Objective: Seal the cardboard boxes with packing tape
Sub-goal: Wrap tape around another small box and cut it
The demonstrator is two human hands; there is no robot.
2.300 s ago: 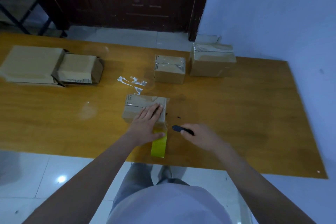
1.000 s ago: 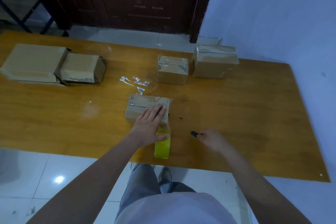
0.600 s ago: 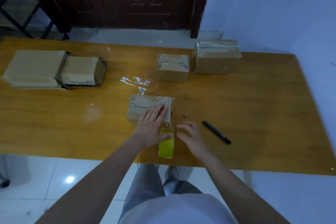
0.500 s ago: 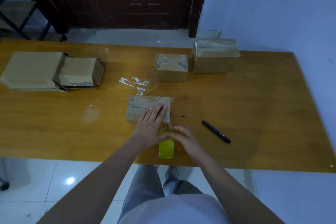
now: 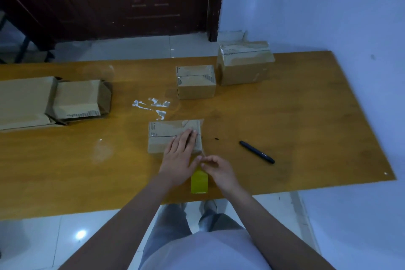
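Observation:
A small cardboard box (image 5: 162, 136) lies on the wooden table (image 5: 306, 127) in front of me, clear tape across its top. My left hand (image 5: 179, 155) presses flat on the box's right half, fingers straight. A yellow packing tape roll (image 5: 199, 183) stands on edge just nearer than the box, with its top hidden by my hands. My right hand (image 5: 219, 169) has its fingers curled at the top of the roll and pinches the tape there, its fingertips meeting my left thumb.
A black pen (image 5: 256, 151) lies on the table to the right. Two taped boxes (image 5: 195, 85) (image 5: 244, 66) stand at the back. Two flatter boxes (image 5: 22, 98) (image 5: 79, 98) lie at far left. Tape scraps (image 5: 153, 105) stick to the table behind the small box.
My right hand laid the pen on the table at the right, came back left and took hold of the tape at the roll. My left hand stayed pressed on the box.

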